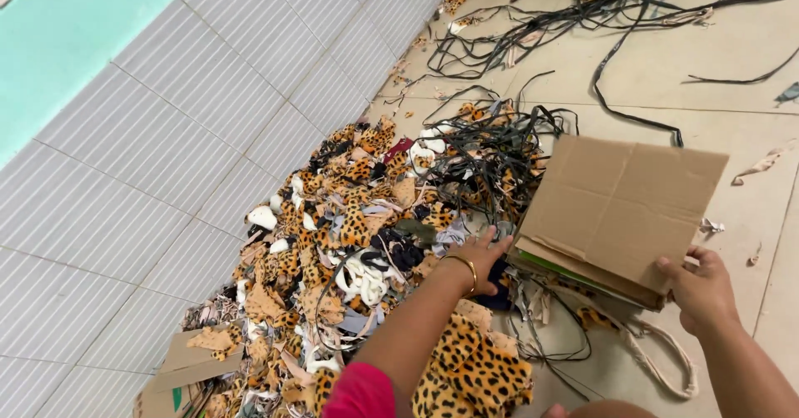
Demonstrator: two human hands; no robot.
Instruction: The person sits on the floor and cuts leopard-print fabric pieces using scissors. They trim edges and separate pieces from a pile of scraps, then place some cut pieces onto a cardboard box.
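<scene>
Plainly, head view: one camera looks down at a tiled floor (pixel 682 77) where it meets a ribbed grey wall (pixel 166 152); everything below is placed relative to the flattened cardboard stack (pixel 620 214)

Cardboard stack: several brown sheets, tilted with the far edge raised; a green edge shows in the lower layers; it stands low over the floor, at the right border of the scrap heap

Left hand (pixel 487 256): at the stack's near left corner; fingers spread and pressed against the corner and the scraps beneath it; the grip is open, laid flat rather than wrapped round anything; a gold bangle (pixel 466 270) sits on the wrist

Right hand (pixel 703 289): at the stack's near right corner; thumb and fingers appear to close on the lower edge, so the grip holds the cardboard

Scrap heap (pixel 349 243): left of the stack, running along the wall; leopard-print offcuts mixed with white, black and tan pieces

Black straps (pixel 491 148): tangled just beyond the stack's left edge; more trail across the floor farther off

Leopard fabric (pixel 474 368): near side of the stack, bunched beside the left forearm

Loose cardboard (pixel 187 360): far left of the stack, at the heap's near end

Progress: as a judgement, much of the litter already lies gathered against the wall; straps and stray bits beyond and right of the stack are still spread out
</scene>
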